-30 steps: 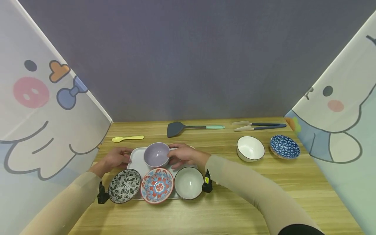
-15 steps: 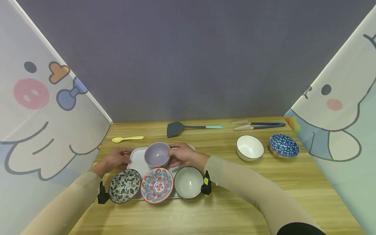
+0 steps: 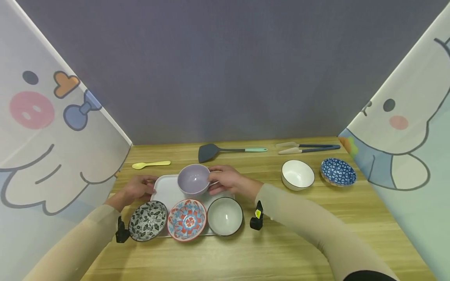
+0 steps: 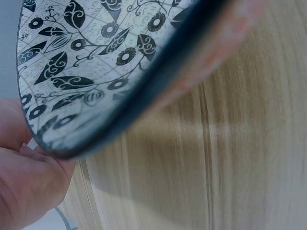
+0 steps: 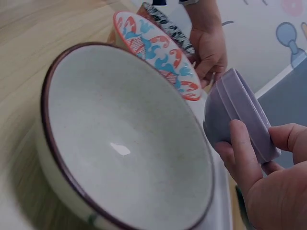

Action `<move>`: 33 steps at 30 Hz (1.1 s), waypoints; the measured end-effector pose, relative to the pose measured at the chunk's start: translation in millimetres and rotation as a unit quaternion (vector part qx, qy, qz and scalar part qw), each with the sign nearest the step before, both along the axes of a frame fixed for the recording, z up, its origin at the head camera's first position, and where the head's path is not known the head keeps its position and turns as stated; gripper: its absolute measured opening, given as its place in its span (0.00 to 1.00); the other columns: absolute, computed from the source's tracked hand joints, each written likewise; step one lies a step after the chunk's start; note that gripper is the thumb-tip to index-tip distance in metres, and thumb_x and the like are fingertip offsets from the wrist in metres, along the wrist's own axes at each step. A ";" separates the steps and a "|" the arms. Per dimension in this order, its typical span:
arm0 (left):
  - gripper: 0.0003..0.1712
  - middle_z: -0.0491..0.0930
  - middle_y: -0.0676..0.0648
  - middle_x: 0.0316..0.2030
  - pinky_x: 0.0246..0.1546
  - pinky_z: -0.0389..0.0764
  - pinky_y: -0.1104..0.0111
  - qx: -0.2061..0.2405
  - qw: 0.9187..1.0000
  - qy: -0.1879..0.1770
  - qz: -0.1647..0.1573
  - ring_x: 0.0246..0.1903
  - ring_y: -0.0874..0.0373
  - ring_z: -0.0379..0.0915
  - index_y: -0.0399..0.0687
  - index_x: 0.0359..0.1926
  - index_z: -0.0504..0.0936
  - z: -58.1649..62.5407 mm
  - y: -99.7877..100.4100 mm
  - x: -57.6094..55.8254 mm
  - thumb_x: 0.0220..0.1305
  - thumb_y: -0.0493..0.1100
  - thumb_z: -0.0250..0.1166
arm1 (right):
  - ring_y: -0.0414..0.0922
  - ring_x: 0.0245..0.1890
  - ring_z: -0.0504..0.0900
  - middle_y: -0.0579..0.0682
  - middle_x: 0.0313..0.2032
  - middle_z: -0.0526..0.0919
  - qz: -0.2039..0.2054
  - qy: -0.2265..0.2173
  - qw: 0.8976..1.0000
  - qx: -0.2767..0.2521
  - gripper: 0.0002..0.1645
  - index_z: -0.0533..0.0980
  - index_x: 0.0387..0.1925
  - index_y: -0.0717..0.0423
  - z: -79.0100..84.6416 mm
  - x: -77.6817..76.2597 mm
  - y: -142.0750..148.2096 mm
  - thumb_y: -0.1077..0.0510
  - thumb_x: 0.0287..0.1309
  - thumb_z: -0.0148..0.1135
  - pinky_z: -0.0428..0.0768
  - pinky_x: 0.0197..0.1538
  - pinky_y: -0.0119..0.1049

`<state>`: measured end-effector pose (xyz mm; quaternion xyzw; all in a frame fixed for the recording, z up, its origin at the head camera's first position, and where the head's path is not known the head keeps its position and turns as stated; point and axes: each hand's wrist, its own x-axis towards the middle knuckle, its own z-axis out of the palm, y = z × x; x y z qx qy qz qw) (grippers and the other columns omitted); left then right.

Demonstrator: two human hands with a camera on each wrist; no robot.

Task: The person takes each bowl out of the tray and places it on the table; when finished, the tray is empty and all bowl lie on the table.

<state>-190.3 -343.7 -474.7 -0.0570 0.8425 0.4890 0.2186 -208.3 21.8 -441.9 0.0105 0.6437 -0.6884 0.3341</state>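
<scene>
Right hand [image 3: 228,180] grasping purple bowl [image 3: 193,179] by its right side, fingers [image 5: 242,153] curled round outer wall, thumb at rim; bowl tipped a bit, held over far part of white tray [image 3: 165,190], appears lifted off tray surface. Left hand [image 3: 138,188] at tray's left edge, fingers on/at rim; can't tell from head view or left wrist view whether really gripping or just resting, fingers look loosely bent.

Three bowls in a row along tray's near edge, l. to r.: black-and-white leaf bowl [image 3: 148,221], red-and-blue patterned bowl [image 3: 186,219], white bowl w/ dark rim [image 3: 225,216], each just beside the next. Right wrist view: dark-rimmed bowl close up, patterned bowl behind it, purple bowl w/ ribbed outside in the fingers.

Elsewhere on wooden table [image 3: 281,234]: yellow spoon [image 3: 151,164] far left; dark spatula w/ teal handle [image 3: 230,150] at back centre; tongs [image 3: 307,148] back right; white bowl [image 3: 297,175] and blue patterned bowl [image 3: 338,171] side by side on right, well apart from tray. Cartoon-print panels both sides, grey wall behind.
</scene>
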 end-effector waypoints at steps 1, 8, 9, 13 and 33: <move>0.36 0.76 0.29 0.53 0.44 0.89 0.56 -0.002 1.000 0.001 0.001 0.42 0.50 0.83 0.29 0.72 0.66 -0.3 -0.1 -0.2 0.65 0.29 0.66 | 0.51 0.31 0.88 0.64 0.43 0.86 0.001 0.003 1.000 0.000 0.38 0.68 0.72 0.58 2.8 0.4 3.7 0.65 0.58 0.60 0.90 0.40 0.46; 0.36 0.77 0.31 0.50 0.43 0.89 0.56 -0.009 1.000 0.005 -0.001 0.42 0.49 0.84 0.28 0.72 0.66 -1.7 -0.9 0.4 0.65 0.29 0.66 | 0.53 0.35 0.89 0.65 0.47 0.85 -0.004 0.013 1.000 -0.001 0.36 0.68 0.72 0.57 16.9 1.6 33.9 0.65 0.62 0.59 0.89 0.42 0.47; 0.36 0.77 0.31 0.50 0.43 0.89 0.56 -0.009 1.000 0.006 -0.004 0.42 0.49 0.84 0.28 0.72 0.65 -1.5 -1.2 0.4 0.65 0.29 0.66 | 0.53 0.35 0.89 0.65 0.47 0.86 -0.009 0.013 1.000 0.000 0.36 0.67 0.72 0.57 18.0 1.2 38.6 0.65 0.62 0.59 0.89 0.43 0.47; 0.35 0.76 0.30 0.51 0.43 0.89 0.57 -0.009 1.000 0.008 -0.010 0.42 0.50 0.83 0.27 0.72 0.64 -0.9 -2.2 0.0 0.66 0.30 0.65 | 0.53 0.36 0.89 0.66 0.47 0.85 -0.027 0.015 1.000 0.002 0.37 0.66 0.73 0.58 22.6 1.1 57.2 0.66 0.63 0.59 0.89 0.44 0.48; 0.35 0.76 0.28 0.54 0.44 0.89 0.56 -0.005 1.000 0.009 -0.013 0.43 0.50 0.83 0.26 0.72 0.64 0.3 -1.2 0.2 0.66 0.29 0.65 | 0.58 0.45 0.87 0.63 0.46 0.83 -0.105 0.025 0.993 0.041 0.40 0.58 0.77 0.60 4.1 11.3 128.7 0.62 0.67 0.57 0.89 0.48 0.49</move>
